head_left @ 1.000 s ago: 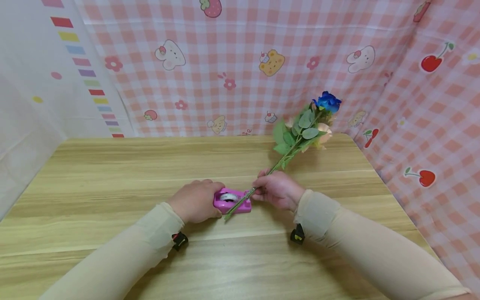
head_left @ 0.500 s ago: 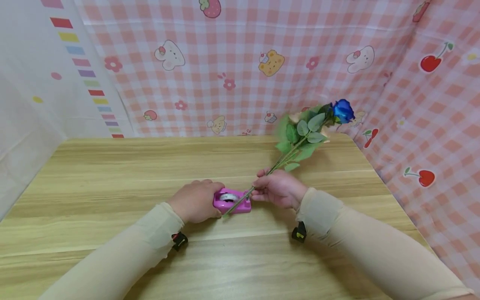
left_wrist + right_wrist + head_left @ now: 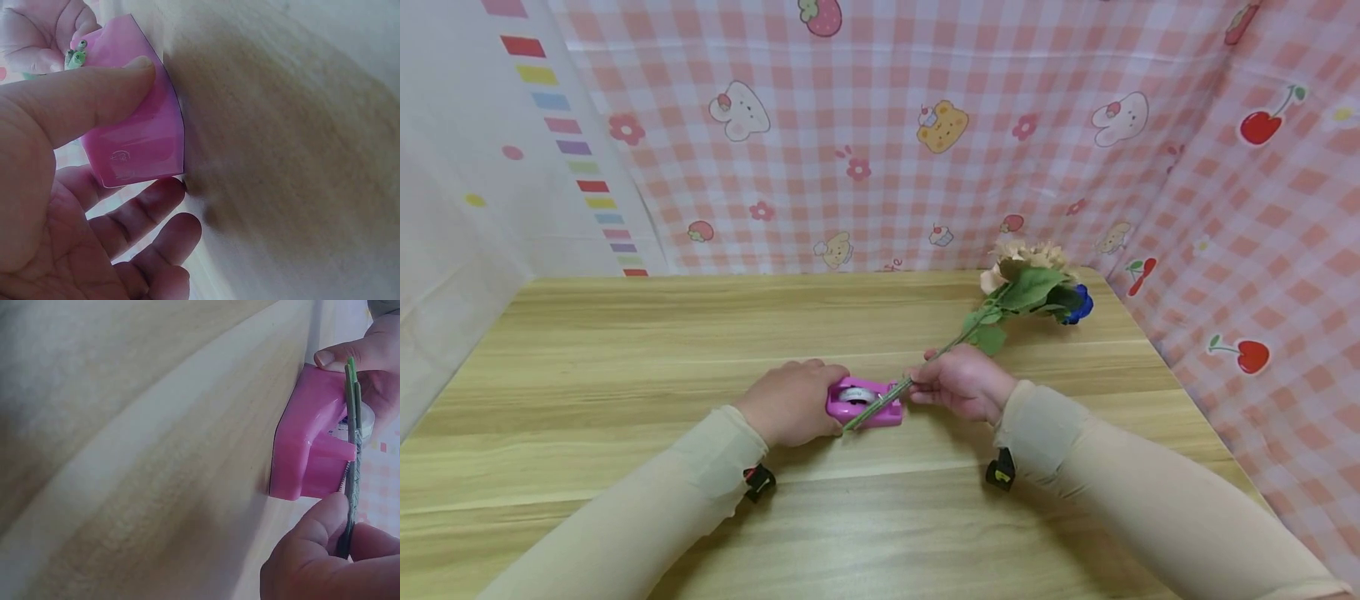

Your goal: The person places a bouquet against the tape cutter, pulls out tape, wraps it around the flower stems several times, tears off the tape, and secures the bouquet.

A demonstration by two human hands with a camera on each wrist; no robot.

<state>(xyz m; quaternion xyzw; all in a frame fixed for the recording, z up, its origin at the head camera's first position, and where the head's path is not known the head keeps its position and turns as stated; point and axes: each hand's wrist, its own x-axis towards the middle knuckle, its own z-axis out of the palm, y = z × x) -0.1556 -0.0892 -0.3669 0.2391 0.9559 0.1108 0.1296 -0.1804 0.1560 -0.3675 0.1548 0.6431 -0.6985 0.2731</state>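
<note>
A pink tape dispenser [image 3: 842, 415] with a roll of tape [image 3: 855, 395] stands on the wooden table. My left hand [image 3: 793, 403] grips its left end; the thumb presses one side of the dispenser in the left wrist view. In my right hand [image 3: 964, 383], thumb and fingers pinch a bunch of flower stems [image 3: 880, 403], slanting across the dispenser's cutting end. Shiny, wrinkled tape [image 3: 357, 478] appears to cover part of the stems in the right wrist view. At the far end are cream petals [image 3: 1033, 252], green leaves [image 3: 1036, 288] and a blue flower [image 3: 1080, 306].
The wooden table [image 3: 647, 350] reaches back to a pink checked cloth [image 3: 820, 125] with cartoon prints. Another checked cloth [image 3: 1285, 250] borders the right side. White cloth [image 3: 467, 167] hangs at the left.
The bunch has rolled about its stems in my right hand. The blue flower has swung down to the right, and the cream petals have come up on top. The left hand and dispenser stay put.
</note>
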